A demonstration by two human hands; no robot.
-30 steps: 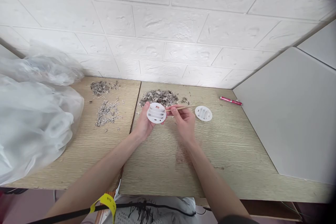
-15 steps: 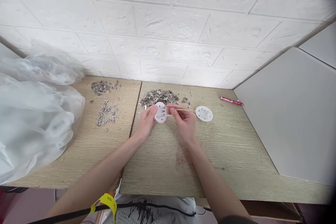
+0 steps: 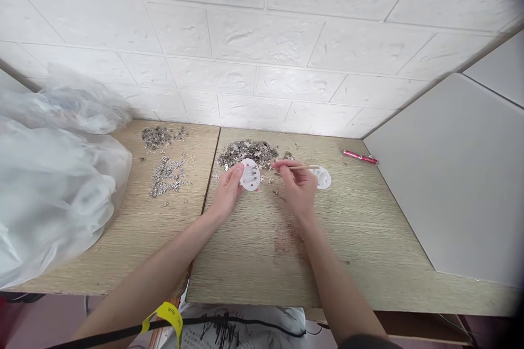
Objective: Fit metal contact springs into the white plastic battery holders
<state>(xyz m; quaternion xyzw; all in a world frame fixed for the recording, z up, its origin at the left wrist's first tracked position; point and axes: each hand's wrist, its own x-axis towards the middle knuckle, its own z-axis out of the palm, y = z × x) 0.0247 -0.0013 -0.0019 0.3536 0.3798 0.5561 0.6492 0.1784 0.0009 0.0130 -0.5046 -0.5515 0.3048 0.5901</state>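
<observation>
My left hand (image 3: pixel 228 191) grips a round white plastic disc (image 3: pixel 251 175) by its left edge, thumb on top; metal pieces show in the disc's slots. In my right hand (image 3: pixel 298 188) a thin wooden stick (image 3: pixel 305 167) is pinched, lying roughly level, its tip apart from the disc. Just behind the disc lies a pile of small metal pieces (image 3: pixel 248 151). A second white disc (image 3: pixel 323 178) rests on the table, partly hidden by my right hand. Some tiny metal bits (image 3: pixel 279 194) lie between my hands.
Two more heaps of small metal parts (image 3: pixel 167 175) are on the left table part. Cloudy plastic bags (image 3: pixel 57 191) fill the far left. A red pen (image 3: pixel 360 157) lies by the grey panel (image 3: pixel 450 174) at right. A black cable with a yellow tag (image 3: pixel 166 313) crosses the front.
My right hand has drawn back to the right with the stick, away from the held disc, and now partly covers the second disc. My left hand stays in place.
</observation>
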